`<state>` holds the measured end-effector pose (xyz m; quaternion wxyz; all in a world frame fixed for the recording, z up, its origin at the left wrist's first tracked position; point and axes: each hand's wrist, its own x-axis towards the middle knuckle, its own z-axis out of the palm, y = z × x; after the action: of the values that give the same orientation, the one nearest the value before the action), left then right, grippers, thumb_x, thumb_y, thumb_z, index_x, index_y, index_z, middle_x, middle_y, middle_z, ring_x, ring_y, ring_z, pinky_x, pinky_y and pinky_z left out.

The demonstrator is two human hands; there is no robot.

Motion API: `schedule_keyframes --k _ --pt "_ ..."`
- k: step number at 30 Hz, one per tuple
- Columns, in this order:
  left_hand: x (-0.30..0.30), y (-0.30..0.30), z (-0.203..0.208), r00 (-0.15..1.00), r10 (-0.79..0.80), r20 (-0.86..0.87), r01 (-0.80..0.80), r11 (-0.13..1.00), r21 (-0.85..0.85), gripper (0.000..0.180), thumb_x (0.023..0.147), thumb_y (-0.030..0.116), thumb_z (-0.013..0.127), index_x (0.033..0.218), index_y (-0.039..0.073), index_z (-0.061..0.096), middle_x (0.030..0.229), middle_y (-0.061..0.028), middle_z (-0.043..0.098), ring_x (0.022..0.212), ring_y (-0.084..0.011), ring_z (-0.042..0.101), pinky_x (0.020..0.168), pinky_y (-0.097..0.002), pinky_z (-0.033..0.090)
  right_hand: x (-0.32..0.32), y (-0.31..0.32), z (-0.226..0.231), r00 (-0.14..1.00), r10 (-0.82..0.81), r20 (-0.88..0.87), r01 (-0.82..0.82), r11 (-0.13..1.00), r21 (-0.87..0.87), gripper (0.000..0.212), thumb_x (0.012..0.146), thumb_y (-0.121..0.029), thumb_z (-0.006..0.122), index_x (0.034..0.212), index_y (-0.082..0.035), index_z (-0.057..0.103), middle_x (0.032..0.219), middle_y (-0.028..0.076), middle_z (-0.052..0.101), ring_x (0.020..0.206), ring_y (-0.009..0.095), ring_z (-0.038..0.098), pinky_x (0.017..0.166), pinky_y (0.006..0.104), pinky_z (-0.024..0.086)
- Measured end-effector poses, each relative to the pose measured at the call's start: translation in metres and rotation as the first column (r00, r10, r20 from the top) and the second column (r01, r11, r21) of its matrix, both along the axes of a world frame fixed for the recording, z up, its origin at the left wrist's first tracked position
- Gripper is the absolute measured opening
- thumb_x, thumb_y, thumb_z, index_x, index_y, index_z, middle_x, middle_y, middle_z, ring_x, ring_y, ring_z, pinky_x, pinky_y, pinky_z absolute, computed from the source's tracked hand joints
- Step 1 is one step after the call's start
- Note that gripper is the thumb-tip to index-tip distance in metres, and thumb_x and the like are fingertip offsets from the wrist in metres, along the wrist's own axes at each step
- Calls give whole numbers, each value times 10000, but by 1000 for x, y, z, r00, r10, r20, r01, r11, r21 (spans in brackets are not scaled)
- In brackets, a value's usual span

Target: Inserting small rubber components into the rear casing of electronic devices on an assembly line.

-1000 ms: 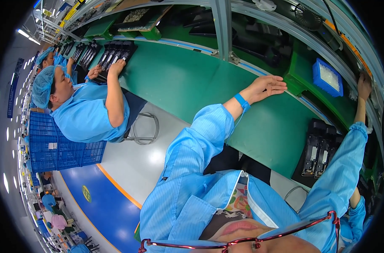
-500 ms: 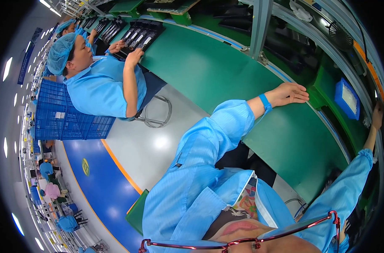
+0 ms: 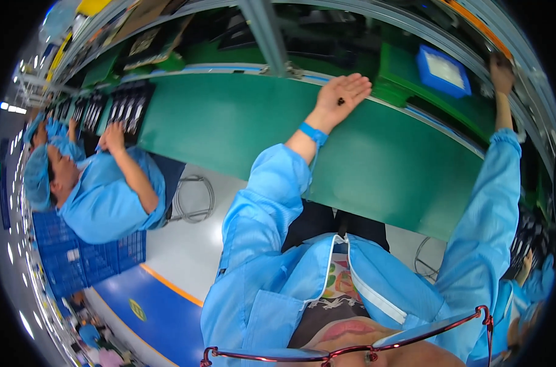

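Note:
My left hand (image 3: 345,96) is held palm up over the green work surface (image 3: 229,116), its fingers stretched out flat. A few tiny dark pieces (image 3: 341,101) lie on the palm; they are too small to name. A blue band circles that wrist. My right arm is raised at the far right, and my right hand (image 3: 501,74) is up at the shelf frame, close to an orange strip (image 3: 481,25). Its fingers are dark and partly hidden, so I cannot make out a grip.
A blue box (image 3: 443,70) with pale contents sits on a green stand (image 3: 393,76) beyond my left hand. A metal post (image 3: 262,37) rises at the table's far edge. To the left a co-worker (image 3: 106,189) sits by black trays (image 3: 129,107); blue crates (image 3: 88,257) stand behind.
The view has swung to the right. My left hand has turned palm up, bringing the dark pieces into sight. My right hand remains up at the shelf frame.

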<state>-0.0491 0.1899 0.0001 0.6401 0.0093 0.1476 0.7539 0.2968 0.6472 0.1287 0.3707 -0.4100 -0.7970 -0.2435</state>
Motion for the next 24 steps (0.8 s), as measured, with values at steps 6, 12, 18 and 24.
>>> schedule_keyframes --k 6,12,18,24 --pt "12 4 14 998 -34 -54 39 996 85 463 1070 217 378 1375 -123 450 1487 -298 452 1414 -415 426 1231 -511 337 4 -32 19 988 50 -146 -50 999 8 350 937 -460 593 1095 -168 704 1055 125 735 986 354 703 861 461 555" --pt "9 -1 18 997 -68 -26 72 974 215 533 1023 167 410 1448 -150 361 1576 -311 315 1480 -418 324 1263 -498 284 -1 -33 19 978 135 -159 -125 989 74 286 946 -412 622 1103 -193 716 1026 63 737 920 264 725 815 398 560" --pt "16 -1 25 998 -47 -39 53 987 153 572 1035 205 432 1470 -152 325 1560 -307 337 1467 -411 348 1254 -481 301 15 -59 27 924 196 -329 -170 980 106 240 942 -330 659 1093 -158 731 1003 55 753 945 214 730 851 349 543" --pt "18 -17 36 988 -149 46 135 967 216 695 1074 424 393 1469 -146 344 1503 -310 415 1442 -419 380 1246 -476 309 -106 -279 8 585 701 -408 -747 662 64 152 832 26 703 969 -41 694 1028 92 719 969 237 681 870 343 532"
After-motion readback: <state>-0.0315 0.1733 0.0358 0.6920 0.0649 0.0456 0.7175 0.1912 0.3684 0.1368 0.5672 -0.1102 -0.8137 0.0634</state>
